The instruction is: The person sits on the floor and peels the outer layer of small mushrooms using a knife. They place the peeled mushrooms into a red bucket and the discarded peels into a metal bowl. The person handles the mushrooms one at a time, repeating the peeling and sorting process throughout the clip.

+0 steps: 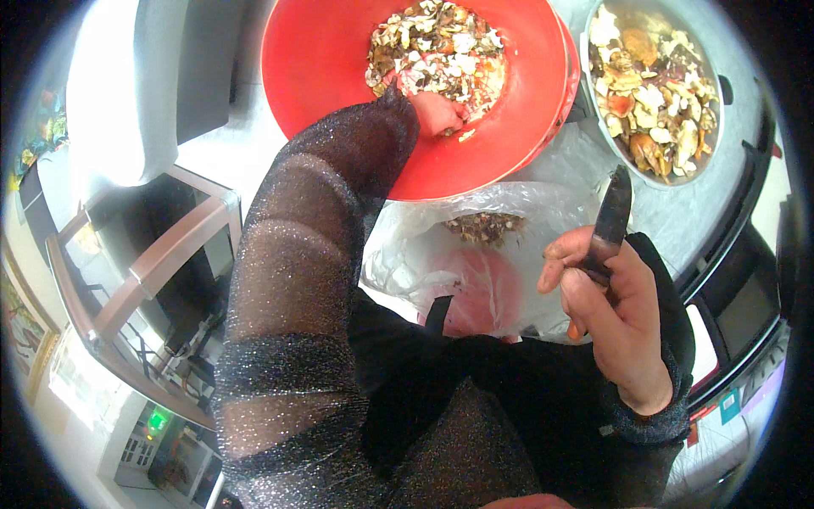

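Observation:
My left hand [437, 114] reaches into a large red plastic tub [331, 70], its fingers curled down at the near edge of the cut mushroom pieces [439, 38] on the bottom; whether it holds one is hidden. My right hand [610, 305] is shut on a small knife [612, 216] with an orange handle; the dark, dirty blade points up and away. Between my hands, below the tub, a translucent plastic bag [407, 248] gapes, with brownish scraps [486, 228] inside. A light-rimmed container [594, 114] at the upper right holds larger mushroom pieces [648, 102].
A chair with brown armrests [178, 245] stands at the left beside white furniture [114, 89]. The container of mushrooms rests on a grey surface [680, 223] at the right. Something pinkish-red and round [477, 292] shows through the bag, near my lap.

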Available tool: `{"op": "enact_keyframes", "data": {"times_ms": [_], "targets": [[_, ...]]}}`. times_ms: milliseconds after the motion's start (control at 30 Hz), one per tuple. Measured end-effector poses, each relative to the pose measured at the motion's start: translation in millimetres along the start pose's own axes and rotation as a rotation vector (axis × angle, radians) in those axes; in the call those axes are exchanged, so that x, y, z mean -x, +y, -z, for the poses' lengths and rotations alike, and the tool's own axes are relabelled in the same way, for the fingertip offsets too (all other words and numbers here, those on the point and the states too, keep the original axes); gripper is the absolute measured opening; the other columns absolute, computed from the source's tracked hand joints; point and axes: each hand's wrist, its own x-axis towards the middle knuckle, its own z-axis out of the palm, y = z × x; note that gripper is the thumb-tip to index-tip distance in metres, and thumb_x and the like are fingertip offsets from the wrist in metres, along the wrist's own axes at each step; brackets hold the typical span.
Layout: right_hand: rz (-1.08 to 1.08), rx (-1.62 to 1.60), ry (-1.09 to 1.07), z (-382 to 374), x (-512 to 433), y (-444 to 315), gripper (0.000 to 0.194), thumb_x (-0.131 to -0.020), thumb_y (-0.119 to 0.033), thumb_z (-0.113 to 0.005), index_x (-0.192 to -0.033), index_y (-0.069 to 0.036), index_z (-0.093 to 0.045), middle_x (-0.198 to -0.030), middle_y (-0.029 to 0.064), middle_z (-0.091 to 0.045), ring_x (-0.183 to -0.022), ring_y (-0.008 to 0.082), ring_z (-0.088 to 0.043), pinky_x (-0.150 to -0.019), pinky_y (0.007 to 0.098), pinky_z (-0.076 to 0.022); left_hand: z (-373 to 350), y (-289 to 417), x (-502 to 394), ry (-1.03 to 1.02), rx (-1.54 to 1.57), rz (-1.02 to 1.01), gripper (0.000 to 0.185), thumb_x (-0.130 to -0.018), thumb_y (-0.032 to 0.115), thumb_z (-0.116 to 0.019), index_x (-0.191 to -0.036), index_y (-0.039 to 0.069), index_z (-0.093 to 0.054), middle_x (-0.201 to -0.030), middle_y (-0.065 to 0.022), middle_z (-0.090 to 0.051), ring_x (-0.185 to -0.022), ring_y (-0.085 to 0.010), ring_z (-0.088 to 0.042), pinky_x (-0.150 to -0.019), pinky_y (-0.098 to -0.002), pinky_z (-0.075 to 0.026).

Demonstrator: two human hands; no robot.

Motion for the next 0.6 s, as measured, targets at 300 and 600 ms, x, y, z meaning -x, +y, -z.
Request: {"op": "enact_keyframes", "data": {"times_ms": [300, 600], "targets": [[0.117, 0.182, 0.052, -1.9, -2.6, 7.9, 0.02, -0.094, -0.012, -0.053, -0.111, -0.002, -0.057, -0.087, 0.0018, -0.064, -0.067, 0.0051, -0.054, -0.058, 0.0194, -0.0424, 72.7, 29.9, 8.4, 0.26, 0.877, 0.706, 0.013, -0.081, 0.019, -0.065, -0.076, 0.007, -0.067, -0.06, -0.0006, -0.057, -0.058, -0.0116, -0.055, -0.055, -0.0299, -0.044], [0.38, 0.156, 0.026, -7.1, -13.7, 36.1, 0.021, -0.092, -0.016, -0.055, -0.108, -0.004, -0.06, -0.086, 0.0005, -0.063, -0.06, 0.0029, -0.046, -0.052, 0.0194, -0.0366, 162.5, 135.5, 83.3, 0.795, 2.032, 0.489, 0.021, -0.093, 0.011, -0.056, -0.112, 0.001, -0.057, -0.102, -0.0093, -0.065, -0.096, -0.0216, -0.063, -0.095, -0.0431, -0.051]]}}
